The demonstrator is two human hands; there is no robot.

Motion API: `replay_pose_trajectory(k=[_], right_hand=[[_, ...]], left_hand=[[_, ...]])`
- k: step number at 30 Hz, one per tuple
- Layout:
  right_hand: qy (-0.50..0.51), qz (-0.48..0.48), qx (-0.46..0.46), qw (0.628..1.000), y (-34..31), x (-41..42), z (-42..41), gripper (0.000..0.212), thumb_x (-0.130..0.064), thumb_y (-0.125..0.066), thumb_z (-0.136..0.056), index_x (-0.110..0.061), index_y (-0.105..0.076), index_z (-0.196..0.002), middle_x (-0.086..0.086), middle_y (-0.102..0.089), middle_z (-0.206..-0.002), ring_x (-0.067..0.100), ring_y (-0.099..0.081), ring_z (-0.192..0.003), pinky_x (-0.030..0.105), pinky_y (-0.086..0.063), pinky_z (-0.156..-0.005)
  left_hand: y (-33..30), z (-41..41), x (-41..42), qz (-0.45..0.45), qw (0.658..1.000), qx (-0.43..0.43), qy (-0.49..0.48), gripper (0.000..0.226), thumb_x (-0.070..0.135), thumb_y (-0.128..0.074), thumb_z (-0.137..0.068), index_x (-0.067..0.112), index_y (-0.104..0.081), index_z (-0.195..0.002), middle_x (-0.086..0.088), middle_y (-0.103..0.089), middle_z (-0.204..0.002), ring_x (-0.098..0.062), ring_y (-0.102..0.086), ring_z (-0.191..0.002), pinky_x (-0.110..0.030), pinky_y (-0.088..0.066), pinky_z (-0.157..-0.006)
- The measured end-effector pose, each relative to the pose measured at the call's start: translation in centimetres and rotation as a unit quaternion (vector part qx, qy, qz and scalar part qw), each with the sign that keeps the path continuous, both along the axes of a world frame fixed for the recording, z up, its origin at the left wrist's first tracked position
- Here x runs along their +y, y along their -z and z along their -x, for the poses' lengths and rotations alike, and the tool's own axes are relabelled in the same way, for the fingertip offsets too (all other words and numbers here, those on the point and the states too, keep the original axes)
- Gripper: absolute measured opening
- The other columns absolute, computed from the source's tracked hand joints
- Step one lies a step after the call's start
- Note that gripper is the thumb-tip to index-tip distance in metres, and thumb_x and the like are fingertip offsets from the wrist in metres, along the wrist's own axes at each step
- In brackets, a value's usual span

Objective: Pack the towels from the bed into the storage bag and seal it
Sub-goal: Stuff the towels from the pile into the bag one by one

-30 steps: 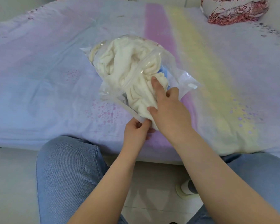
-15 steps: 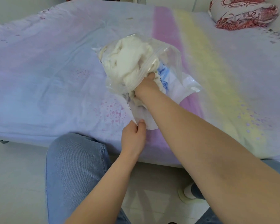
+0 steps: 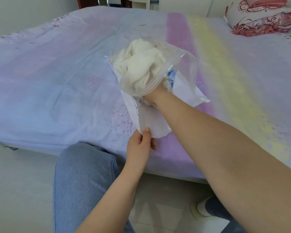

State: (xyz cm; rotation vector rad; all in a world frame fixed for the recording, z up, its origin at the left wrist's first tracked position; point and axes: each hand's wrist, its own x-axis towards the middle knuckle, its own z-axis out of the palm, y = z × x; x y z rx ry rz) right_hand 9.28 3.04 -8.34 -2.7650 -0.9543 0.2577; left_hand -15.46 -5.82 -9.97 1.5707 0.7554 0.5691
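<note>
a person sits at the edge of a bed, seen from above their own arms. nearest the camera, two knees in blue jeans (image 3: 84,179) frame a pale tiled floor (image 3: 166,207), and a foot in a light slipper (image 3: 199,211) shows low on the right. the right forearm crosses the lower right of the view on a diagonal and covers part of the bed's near edge.

just past the knees, the left hand (image 3: 139,146) pinches the near corner of a clear plastic storage bag (image 3: 180,64), thumb on top and fingers (image 3: 152,143) closed beneath the film. the bag's loose flap stretches from that corner up toward the right wrist.

the right hand (image 3: 155,94) is pushed into the bag's open mouth up to the wrist. its fingers are hidden inside among the cloth, so their spread cannot be told. the zip strip of the mouth arches over the wrist.

inside the bag, a bunched cream towel (image 3: 141,64) fills the far end, ahead of the right hand. a bit of blue cloth (image 3: 171,77) shows beside the wrist.

the bag rests on the bed (image 3: 57,73), covered in a lilac sheet with pink and yellow stripes. a red patterned pillow (image 3: 262,15) lies at the far right corner.
</note>
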Motion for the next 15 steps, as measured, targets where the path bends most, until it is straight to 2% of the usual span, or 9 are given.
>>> replay_pose_trajectory(k=[1,3,5,7,8,10,12,13,15], right_hand=[[-0.016,0.029,0.013,0.999,-3.2,-2.3,3.6,0.061,-0.032,-0.071,-0.068,-0.025,-0.052,-0.125,0.035,-0.008,-0.135,0.052,-0.043,-0.095,0.054,-0.043,-0.075],[-0.070,0.032,0.058,0.995,-6.7,-6.4,8.6,0.077,-0.023,-0.056,-0.089,-0.022,-0.011,-0.152,0.019,-0.005,-0.157,0.039,-0.021,-0.140,0.046,-0.027,-0.113],[-0.073,-0.020,0.108,0.991,-8.0,-9.9,11.2,0.076,-0.025,-0.046,-0.097,-0.028,0.007,-0.152,0.015,0.001,-0.160,0.036,-0.016,-0.144,0.045,-0.027,-0.114],[-0.081,-0.044,0.070,0.993,-8.3,-12.2,12.5,0.052,-0.028,-0.043,-0.098,-0.025,-0.025,-0.147,0.012,-0.040,-0.143,0.032,-0.044,-0.129,0.040,-0.043,-0.096],[-0.072,-0.089,0.017,0.993,-8.8,-13.5,13.4,0.035,-0.031,-0.043,-0.097,-0.024,-0.047,-0.131,0.005,-0.058,-0.118,0.027,-0.057,-0.112,0.035,-0.046,-0.082],[-0.035,-0.261,-0.122,0.957,-10.8,-15.7,14.8,0.021,-0.033,-0.046,-0.094,-0.024,-0.063,-0.103,-0.004,-0.065,-0.089,0.020,-0.062,-0.087,0.031,-0.045,-0.067],[-0.013,-0.425,-0.248,0.871,-12.7,-16.9,14.8,0.024,-0.030,-0.056,-0.087,-0.021,-0.061,-0.109,0.000,-0.061,-0.105,0.020,-0.058,-0.096,0.033,-0.046,-0.076],[-0.013,-0.444,-0.275,0.853,-13.2,-17.0,14.3,0.039,-0.028,-0.061,-0.083,-0.020,-0.056,-0.121,0.005,-0.054,-0.118,0.022,-0.053,-0.108,0.032,-0.046,-0.086],[-0.045,-0.406,-0.234,0.882,-13.4,-16.6,12.1,0.061,-0.026,-0.064,-0.080,-0.021,-0.044,-0.138,0.006,-0.041,-0.139,0.024,-0.041,-0.127,0.033,-0.037,-0.105]], left_hand=[[-0.1,-0.1,-0.3,0.018,1.000,-0.009,-0.006,0.033,0.029,-0.044,-0.100,0.014,-0.057,-0.074,0.001,-0.063,-0.060,-0.017,-0.062,-0.062,-0.038,-0.049,-0.066],[-0.5,-0.4,-0.9,0.057,0.998,-0.033,-0.008,0.021,0.029,-0.046,-0.099,0.023,-0.061,-0.086,0.001,-0.070,-0.077,-0.020,-0.070,-0.078,-0.042,-0.056,-0.068],[-0.9,-0.7,-1.3,0.086,0.994,-0.067,0.001,0.014,0.026,-0.050,-0.099,0.027,-0.063,-0.093,-0.002,-0.071,-0.088,-0.023,-0.071,-0.088,-0.042,-0.060,-0.071],[-1.5,-1.0,-1.6,0.081,0.994,-0.077,0.001,0.010,0.020,-0.055,-0.096,0.025,-0.064,-0.095,-0.001,-0.068,-0.081,-0.027,-0.071,-0.089,-0.039,-0.061,-0.069],[-1.6,-1.1,-1.7,0.085,0.993,-0.077,-0.008,0.008,0.017,-0.058,-0.094,0.024,-0.063,-0.092,-0.001,-0.066,-0.077,-0.029,-0.071,-0.088,-0.036,-0.061,-0.067],[-1.6,-1.2,-1.9,0.137,0.987,-0.079,-0.034,0.009,0.011,-0.060,-0.092,0.018,-0.059,-0.088,-0.005,-0.061,-0.078,-0.030,-0.068,-0.086,-0.026,-0.058,-0.062],[-1.6,-1.3,-2.0,0.208,0.973,-0.094,-0.037,0.007,0.008,-0.059,-0.091,0.014,-0.057,-0.094,-0.010,-0.060,-0.091,-0.025,-0.066,-0.084,-0.025,-0.058,-0.066],[-1.6,-1.3,-2.0,0.231,0.967,-0.100,-0.039,0.010,0.007,-0.059,-0.091,0.013,-0.057,-0.099,-0.011,-0.061,-0.095,-0.024,-0.066,-0.082,-0.027,-0.059,-0.070],[-1.8,-1.5,-2.0,0.248,0.961,-0.113,-0.049,0.015,0.006,-0.059,-0.090,0.014,-0.058,-0.103,-0.008,-0.063,-0.093,-0.021,-0.067,-0.078,-0.028,-0.059,-0.072]])
